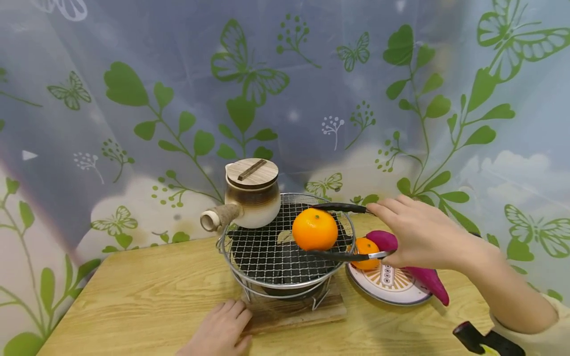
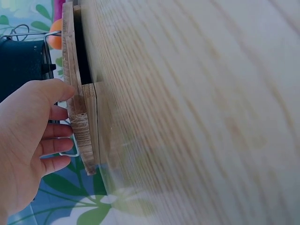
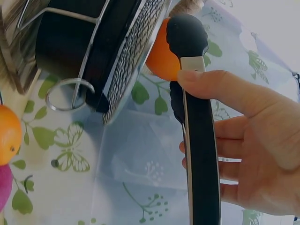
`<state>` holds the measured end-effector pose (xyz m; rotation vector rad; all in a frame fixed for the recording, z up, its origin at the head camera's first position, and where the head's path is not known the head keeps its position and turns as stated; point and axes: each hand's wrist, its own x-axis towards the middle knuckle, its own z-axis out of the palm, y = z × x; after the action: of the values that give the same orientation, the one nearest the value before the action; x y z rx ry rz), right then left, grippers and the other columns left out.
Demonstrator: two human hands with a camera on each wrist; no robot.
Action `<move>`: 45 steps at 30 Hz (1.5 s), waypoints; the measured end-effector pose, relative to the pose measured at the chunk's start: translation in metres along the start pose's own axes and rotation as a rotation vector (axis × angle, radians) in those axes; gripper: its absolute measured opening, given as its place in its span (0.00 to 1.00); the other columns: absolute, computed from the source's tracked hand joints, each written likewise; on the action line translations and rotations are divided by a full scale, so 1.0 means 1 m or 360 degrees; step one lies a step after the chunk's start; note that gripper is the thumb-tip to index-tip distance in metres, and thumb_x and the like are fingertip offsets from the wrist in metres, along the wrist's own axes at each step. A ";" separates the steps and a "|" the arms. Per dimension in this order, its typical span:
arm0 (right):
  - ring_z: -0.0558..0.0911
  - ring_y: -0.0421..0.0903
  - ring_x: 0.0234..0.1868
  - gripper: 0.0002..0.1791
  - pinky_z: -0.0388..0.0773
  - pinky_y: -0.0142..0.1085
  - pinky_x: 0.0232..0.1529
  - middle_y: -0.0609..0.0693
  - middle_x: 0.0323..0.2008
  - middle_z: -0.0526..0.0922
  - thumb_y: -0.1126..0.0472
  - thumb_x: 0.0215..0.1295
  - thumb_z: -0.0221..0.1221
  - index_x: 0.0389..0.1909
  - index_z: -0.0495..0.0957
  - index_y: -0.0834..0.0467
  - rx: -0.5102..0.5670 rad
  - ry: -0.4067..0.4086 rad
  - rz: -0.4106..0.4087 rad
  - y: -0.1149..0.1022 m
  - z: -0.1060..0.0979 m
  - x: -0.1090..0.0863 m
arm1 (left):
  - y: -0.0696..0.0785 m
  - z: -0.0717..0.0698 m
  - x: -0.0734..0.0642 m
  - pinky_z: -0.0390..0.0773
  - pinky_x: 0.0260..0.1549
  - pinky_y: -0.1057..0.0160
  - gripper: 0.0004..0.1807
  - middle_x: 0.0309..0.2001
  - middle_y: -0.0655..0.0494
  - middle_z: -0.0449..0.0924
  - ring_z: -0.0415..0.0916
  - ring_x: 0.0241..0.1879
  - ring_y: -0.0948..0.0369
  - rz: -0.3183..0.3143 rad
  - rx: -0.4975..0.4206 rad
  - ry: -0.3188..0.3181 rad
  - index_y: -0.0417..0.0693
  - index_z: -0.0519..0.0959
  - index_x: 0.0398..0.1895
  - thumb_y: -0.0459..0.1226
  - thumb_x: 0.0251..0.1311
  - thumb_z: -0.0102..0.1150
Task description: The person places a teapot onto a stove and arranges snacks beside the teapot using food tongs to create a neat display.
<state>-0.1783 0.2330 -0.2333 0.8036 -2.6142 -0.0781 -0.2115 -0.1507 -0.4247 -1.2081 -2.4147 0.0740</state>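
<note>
My right hand (image 1: 427, 232) grips a pair of black-handled metal tongs (image 3: 201, 140), thumb on one arm and fingers on the other. Between the tongs' black tips is an orange mandarin (image 1: 314, 230), close over the wire mesh (image 1: 267, 262) of a round tabletop grill. My left hand (image 1: 220, 329) rests at the near left corner of the wooden board (image 1: 298, 319) under the grill. In the left wrist view its thumb and extended fingers touch the board's edge. A clay teapot (image 1: 258, 212) with a wooden lid and side handle stands on the mesh's far left.
Right of the grill, a patterned plate (image 1: 371, 290) bears another mandarin (image 1: 365, 264) and purple sweet potato (image 1: 434, 287), partly hidden by my right hand. Behind the wooden table (image 1: 151, 296) hangs a cloth (image 1: 187, 123) printed with green leaves and butterflies.
</note>
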 end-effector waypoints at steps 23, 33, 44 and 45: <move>0.73 0.54 0.51 0.47 0.72 0.48 0.47 0.56 0.52 0.74 0.46 0.35 0.69 0.59 0.68 0.65 0.0000 0.0052 -0.0124 -0.027 0.013 0.026 | -0.001 -0.003 0.001 0.74 0.36 0.60 0.14 0.37 0.54 0.74 0.71 0.37 0.58 -0.0039 -0.0018 -0.0138 0.48 0.76 0.35 0.47 0.50 0.59; 0.74 0.51 0.47 0.46 0.74 0.45 0.41 0.54 0.51 0.74 0.48 0.34 0.69 0.58 0.68 0.64 0.0011 0.0075 -0.0155 -0.034 0.018 0.034 | -0.002 -0.001 -0.001 0.74 0.36 0.60 0.16 0.37 0.53 0.75 0.72 0.37 0.57 -0.0003 0.0018 -0.0058 0.48 0.77 0.35 0.48 0.48 0.60; 0.74 0.52 0.50 0.47 0.75 0.45 0.44 0.56 0.53 0.74 0.46 0.34 0.70 0.58 0.68 0.65 0.0014 0.0011 -0.0178 -0.040 0.017 0.041 | -0.002 0.001 -0.001 0.74 0.33 0.62 0.15 0.35 0.55 0.74 0.71 0.34 0.58 0.0013 0.0019 -0.0020 0.48 0.76 0.34 0.47 0.47 0.61; 0.74 0.52 0.50 0.47 0.74 0.45 0.45 0.56 0.53 0.74 0.46 0.34 0.69 0.58 0.68 0.65 0.0016 0.0006 -0.0175 -0.040 0.017 0.042 | -0.002 0.000 -0.001 0.73 0.33 0.62 0.15 0.35 0.54 0.74 0.71 0.34 0.58 0.0012 0.0017 -0.0023 0.48 0.76 0.34 0.47 0.47 0.61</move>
<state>-0.1957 0.1751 -0.2403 0.9496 -2.5677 -0.0940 -0.2128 -0.1525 -0.4248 -1.2159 -2.4193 0.0976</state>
